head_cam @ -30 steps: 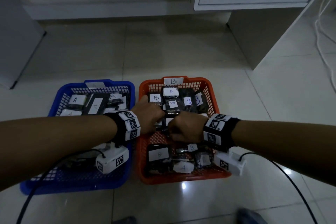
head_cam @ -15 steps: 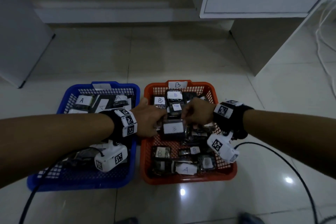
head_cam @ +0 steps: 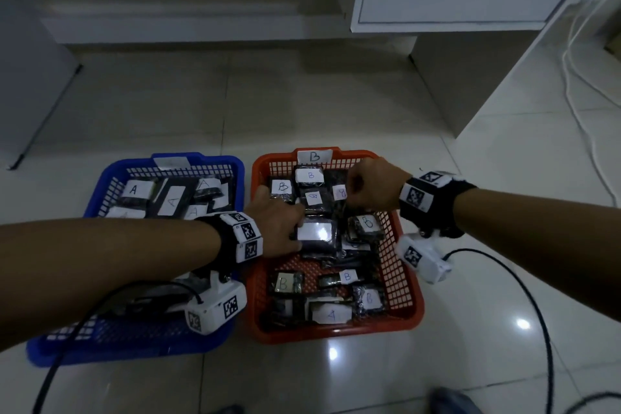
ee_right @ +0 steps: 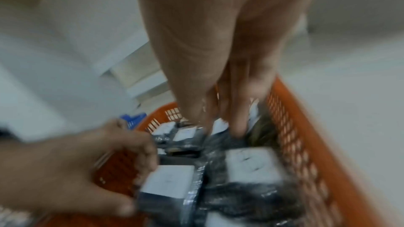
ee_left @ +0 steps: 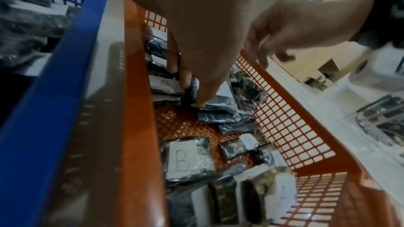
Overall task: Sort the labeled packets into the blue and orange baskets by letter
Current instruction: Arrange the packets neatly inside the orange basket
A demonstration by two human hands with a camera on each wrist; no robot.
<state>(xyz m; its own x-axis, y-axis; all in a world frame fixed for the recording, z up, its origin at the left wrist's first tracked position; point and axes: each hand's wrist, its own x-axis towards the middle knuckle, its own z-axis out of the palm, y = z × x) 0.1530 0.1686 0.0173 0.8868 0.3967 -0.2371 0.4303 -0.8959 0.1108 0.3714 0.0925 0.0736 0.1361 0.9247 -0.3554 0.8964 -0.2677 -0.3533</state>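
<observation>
Head view: blue basket (head_cam: 100,198) left, orange basket (head_cam: 403,245) right, touching. Left hand (head_cam: 279,228) grips a dark packet (head_cam: 316,235) mid-basket, label glared. Right hand (head_cam: 373,188) is curled at the far packets; its hold is unclear.

Left wrist view: fingers (ee_left: 186,78) clamp the packet edge.

Right wrist view: blurred fingertips (ee_right: 238,127) touch packets.

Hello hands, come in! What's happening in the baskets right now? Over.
Left hand grips a packet mid orange basket. Right hand reaches among the far packets, grip unclear. One A packet sits wrongly in orange, near edge. Blue basket untouched.
</observation>
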